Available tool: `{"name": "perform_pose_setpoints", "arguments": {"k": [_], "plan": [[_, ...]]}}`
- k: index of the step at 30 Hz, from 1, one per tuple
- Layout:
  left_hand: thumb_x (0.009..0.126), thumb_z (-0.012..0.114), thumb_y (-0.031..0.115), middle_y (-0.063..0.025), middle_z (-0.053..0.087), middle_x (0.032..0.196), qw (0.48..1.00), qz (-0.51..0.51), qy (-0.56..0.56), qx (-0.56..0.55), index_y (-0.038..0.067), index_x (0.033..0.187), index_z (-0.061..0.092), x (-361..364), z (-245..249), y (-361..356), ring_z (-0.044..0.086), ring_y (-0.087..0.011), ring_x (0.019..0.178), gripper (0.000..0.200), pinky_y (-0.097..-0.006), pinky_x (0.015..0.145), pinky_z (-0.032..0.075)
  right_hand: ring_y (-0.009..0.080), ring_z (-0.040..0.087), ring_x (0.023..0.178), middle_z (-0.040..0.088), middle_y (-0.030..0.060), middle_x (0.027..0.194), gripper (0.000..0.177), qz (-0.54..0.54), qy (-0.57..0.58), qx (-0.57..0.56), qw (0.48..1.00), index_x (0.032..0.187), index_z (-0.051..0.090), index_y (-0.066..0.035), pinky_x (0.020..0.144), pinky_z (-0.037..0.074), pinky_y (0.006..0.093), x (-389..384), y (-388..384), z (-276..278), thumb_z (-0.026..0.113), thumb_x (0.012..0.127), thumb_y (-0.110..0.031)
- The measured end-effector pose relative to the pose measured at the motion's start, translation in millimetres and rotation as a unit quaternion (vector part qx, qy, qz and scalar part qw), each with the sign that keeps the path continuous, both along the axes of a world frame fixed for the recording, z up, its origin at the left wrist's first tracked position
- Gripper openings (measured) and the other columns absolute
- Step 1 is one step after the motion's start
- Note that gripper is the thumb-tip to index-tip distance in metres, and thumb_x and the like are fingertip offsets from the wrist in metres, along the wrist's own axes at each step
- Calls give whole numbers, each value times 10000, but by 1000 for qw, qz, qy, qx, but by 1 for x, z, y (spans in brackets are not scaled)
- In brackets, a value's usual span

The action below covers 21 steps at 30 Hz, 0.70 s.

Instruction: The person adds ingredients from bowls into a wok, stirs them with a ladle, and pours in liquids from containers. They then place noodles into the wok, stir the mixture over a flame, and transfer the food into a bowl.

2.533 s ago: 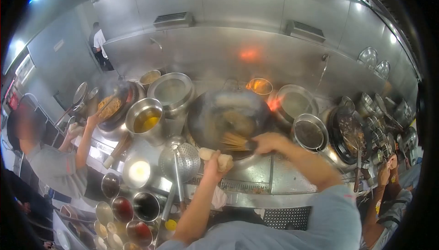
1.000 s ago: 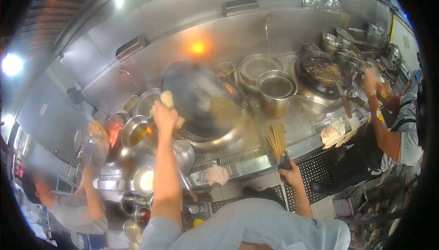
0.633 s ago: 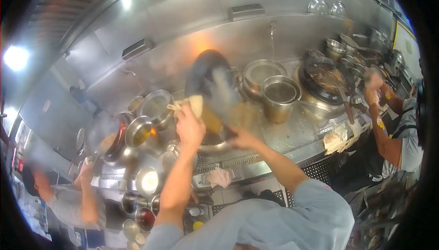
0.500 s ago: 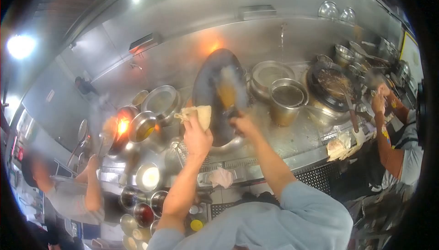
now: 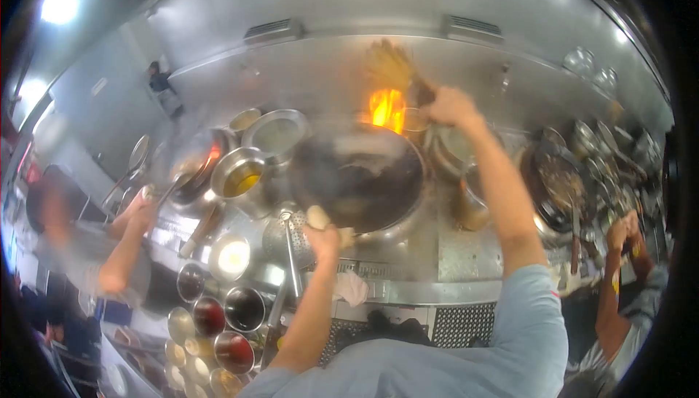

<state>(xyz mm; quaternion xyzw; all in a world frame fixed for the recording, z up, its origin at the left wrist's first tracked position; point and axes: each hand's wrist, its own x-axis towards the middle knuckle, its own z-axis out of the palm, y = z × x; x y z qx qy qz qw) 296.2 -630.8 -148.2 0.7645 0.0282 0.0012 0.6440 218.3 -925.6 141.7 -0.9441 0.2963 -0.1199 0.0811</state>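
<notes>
A large dark wok sits on the burner in front of me, with its bowl facing up. My left hand is closed around a folded pale cloth at the wok's near left rim. Raised over the far side, my right hand grips a yellowish bristle wok brush by its dark end; the brush is blurred. Orange flames rise behind the wok, just below the bristles. A perforated strainer lies left of my left hand.
Left of the wok stand a pot of yellow oil and a metal basin. Several sauce containers are below them. One person works at a left wok, another at far right. A pink cloth hangs at the front edge.
The wok has gone from tipped up steeply to lying on the burner. My right hand has lifted the brush up and away, to the back right. Flames now show behind the wok.
</notes>
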Motion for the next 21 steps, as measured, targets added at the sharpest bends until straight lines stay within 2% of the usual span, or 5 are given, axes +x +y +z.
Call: {"name": "perform_pose_setpoints", "arguments": {"k": [8,11,14,17,21], "plan": [[757,617,88,-319,521,1164,997,44,52,23,-79,1261,329,3,-14,-47,538,-440,1095,604,-447,976,403,238,678,813,702,147,930,542,158,-220,200,942,1217,595,-84,714,522,395,112,-44,-36,710,710,-238],[760,617,89,-322,528,1157,996,37,87,4,-62,1266,323,-3,-19,-51,541,-439,1097,605,-445,968,410,283,670,881,680,193,1011,620,14,35,230,973,1299,530,-60,662,549,350,156,-22,-237,666,706,-176],[765,616,94,-322,530,1161,997,35,62,-11,-51,1273,318,4,-26,-47,541,-438,1103,607,-441,967,411,366,599,1098,527,205,1337,876,138,205,366,897,1472,329,-153,796,555,448,75,79,-205,706,696,-307],[773,610,96,-318,529,1163,997,20,69,-18,-54,1271,316,1,-26,-46,543,-434,1101,597,-438,964,411,339,481,1264,498,177,1383,895,294,288,216,885,1455,377,-160,1072,360,405,41,18,-210,708,671,-437],[782,613,91,-309,533,1161,997,22,79,-9,-53,1271,315,-4,-20,-49,551,-416,1095,591,-441,956,411,287,667,978,652,151,1158,651,65,309,-54,947,1311,547,-138,767,533,436,79,-117,-152,676,693,-297]]}}
